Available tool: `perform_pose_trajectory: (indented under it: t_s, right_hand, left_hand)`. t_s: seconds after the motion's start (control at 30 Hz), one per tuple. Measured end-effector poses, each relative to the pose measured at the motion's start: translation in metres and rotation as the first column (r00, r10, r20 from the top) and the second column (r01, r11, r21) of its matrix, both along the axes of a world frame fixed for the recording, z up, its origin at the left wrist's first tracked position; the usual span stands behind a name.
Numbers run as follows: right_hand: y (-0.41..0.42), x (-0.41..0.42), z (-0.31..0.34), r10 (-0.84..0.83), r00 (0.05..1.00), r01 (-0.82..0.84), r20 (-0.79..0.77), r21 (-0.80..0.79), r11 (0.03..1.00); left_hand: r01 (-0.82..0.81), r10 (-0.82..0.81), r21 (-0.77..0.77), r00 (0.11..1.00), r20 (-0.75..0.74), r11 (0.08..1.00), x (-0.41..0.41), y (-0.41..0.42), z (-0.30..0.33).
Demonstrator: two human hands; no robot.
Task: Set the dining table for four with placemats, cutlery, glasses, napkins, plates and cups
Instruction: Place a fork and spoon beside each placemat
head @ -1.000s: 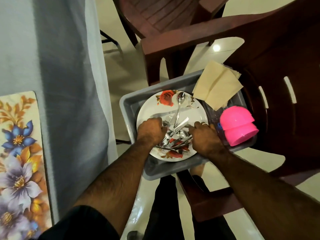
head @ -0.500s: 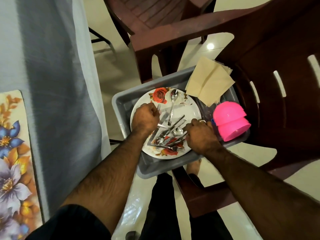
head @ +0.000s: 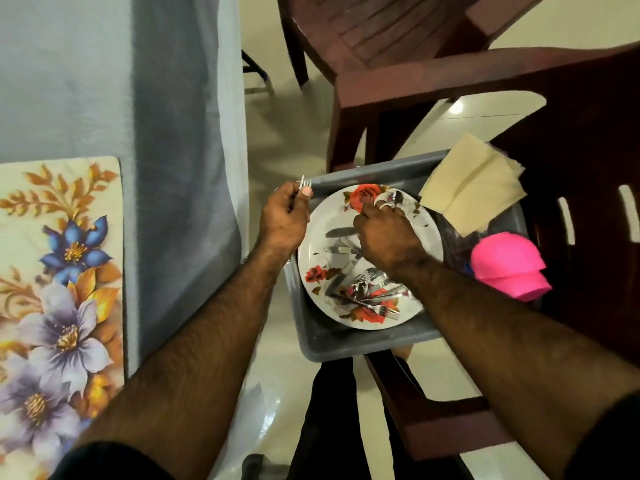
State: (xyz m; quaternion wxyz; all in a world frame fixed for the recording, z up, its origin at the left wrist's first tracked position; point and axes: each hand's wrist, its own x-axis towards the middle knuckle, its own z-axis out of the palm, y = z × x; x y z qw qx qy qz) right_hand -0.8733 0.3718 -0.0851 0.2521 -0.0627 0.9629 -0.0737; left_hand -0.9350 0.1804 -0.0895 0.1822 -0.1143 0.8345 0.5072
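Note:
A grey tub (head: 346, 344) rests on a brown chair. In it lies a white plate (head: 317, 252) with red roses, and a heap of cutlery (head: 367, 294) lies on the plate. My left hand (head: 284, 220) is raised over the tub's left rim, shut on a fork (head: 304, 183) whose tines stick up. My right hand (head: 384, 233) reaches across the plate with its fingers closing on a spoon (head: 396, 197) at the far edge. Beige napkins (head: 474, 181) and stacked pink cups (head: 509, 266) sit in the tub's right side.
The dining table with a pale blue cloth (head: 104, 81) stands to the left, with a floral placemat (head: 55, 282) on it. Brown plastic chairs (head: 398, 46) stand behind and to the right. My legs (head: 332, 410) are below the tub.
My left hand lifted a fork out of the pile and moved up and left. My right hand left the pile and reached to the spoon at the plate's far edge.

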Motion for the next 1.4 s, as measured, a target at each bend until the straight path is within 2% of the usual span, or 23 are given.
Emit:
perform_pose_trajectory:
  t_s: [0.17,0.43,0.53,0.6,0.67,0.77,0.83,0.87,0.9,1.03,1.2,1.27,1.4]
  right_hand:
    - [-0.018,-0.015,-0.018,0.023,0.997,-0.023,0.073,-0.007,1.0]
    - [-0.015,-0.015,-0.032,-0.081,0.99,0.091,0.117,-0.081,0.993]
    - [-0.006,-0.023,-0.028,-0.212,0.973,0.226,0.092,-0.171,0.959]
    - [0.004,-0.029,-0.021,-0.395,0.91,0.413,0.124,-0.325,0.851]
    - [0.02,-0.034,-0.014,-0.55,0.819,0.559,0.162,-0.442,0.702]
    - [0.051,-0.033,-0.002,-0.726,0.666,0.671,0.172,-0.564,0.482]
    - [0.068,-0.02,0.005,-0.792,0.555,0.713,0.255,-0.636,0.295]
    - [0.072,-0.01,0.005,-0.81,0.518,0.732,0.275,-0.633,0.253]
    - [0.075,0.0,0.006,-0.829,0.49,0.757,0.269,-0.603,0.252]
    - [0.07,0.032,-0.016,-0.849,0.512,0.838,0.129,-0.291,0.461]
    - [0.049,0.036,-0.037,-0.754,0.65,0.76,0.094,-0.037,0.649]
    - [0.046,0.031,-0.04,-0.744,0.664,0.746,0.073,-0.008,0.666]
    - [0.046,0.033,-0.041,-0.773,0.625,0.781,0.113,-0.118,0.614]
  left_hand:
    - [-0.077,0.075,0.028,0.995,0.065,0.997,0.004,-0.01,0.003]
    - [-0.105,0.106,-0.012,0.99,0.092,0.994,0.008,-0.007,0.008]
    - [-0.106,0.108,-0.022,0.989,0.099,0.994,0.006,-0.004,0.01]
    - [-0.116,0.118,-0.029,0.987,0.107,0.993,0.006,-0.002,0.01]
    - [-0.115,0.119,-0.04,0.986,0.115,0.993,0.006,0.001,0.011]
    - [-0.107,0.112,-0.044,0.984,0.138,0.993,0.01,0.01,0.014]
    - [-0.098,0.103,-0.041,0.981,0.162,0.994,0.014,0.018,0.015]
    - [-0.095,0.1,-0.033,0.979,0.178,0.995,0.016,0.021,0.015]
    - [-0.089,0.092,-0.021,0.977,0.194,0.996,0.019,0.025,0.015]
    - [-0.091,0.085,0.005,0.948,0.305,0.996,0.026,0.038,0.012]
    - [-0.194,0.147,0.066,0.89,0.432,0.979,0.036,0.037,0.019]
    - [-0.22,0.162,0.079,0.877,0.452,0.972,0.041,0.031,0.023]
    - [-0.295,0.22,0.091,0.856,0.468,0.951,0.057,0.014,0.03]
